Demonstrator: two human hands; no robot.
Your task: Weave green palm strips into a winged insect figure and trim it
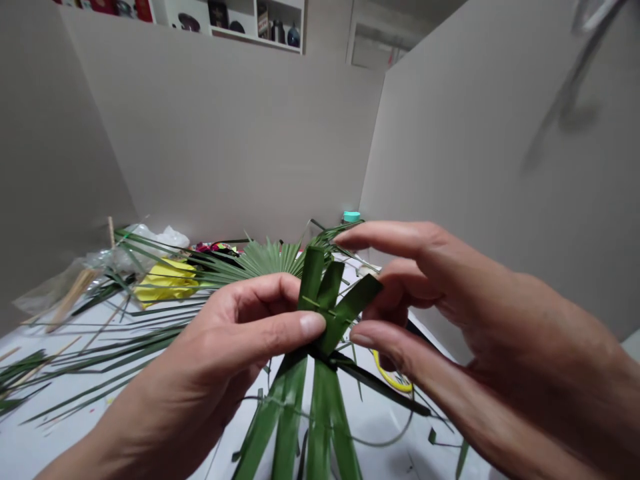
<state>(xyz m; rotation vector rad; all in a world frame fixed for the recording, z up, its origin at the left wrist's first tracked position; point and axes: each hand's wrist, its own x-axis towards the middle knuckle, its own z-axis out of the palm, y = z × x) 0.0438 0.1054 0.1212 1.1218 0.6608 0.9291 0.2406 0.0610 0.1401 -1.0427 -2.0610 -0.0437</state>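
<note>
My left hand pinches a bundle of green palm leaf strips between thumb and fingers, held up in front of me. The strips fan upward above the pinch and hang down as long blades below it. My right hand is beside the bundle on its right, thumb tip touching the lower strip and fingers curled round the rightmost folded strip. A thin pale sliver runs across the upper strips.
A white table carries loose palm fronds and thin leaf strips, a yellow cloth, a crumpled plastic bag, wooden sticks and a yellow ring. Beige partition walls stand behind and to the right; a teal-capped bottle sits at the back.
</note>
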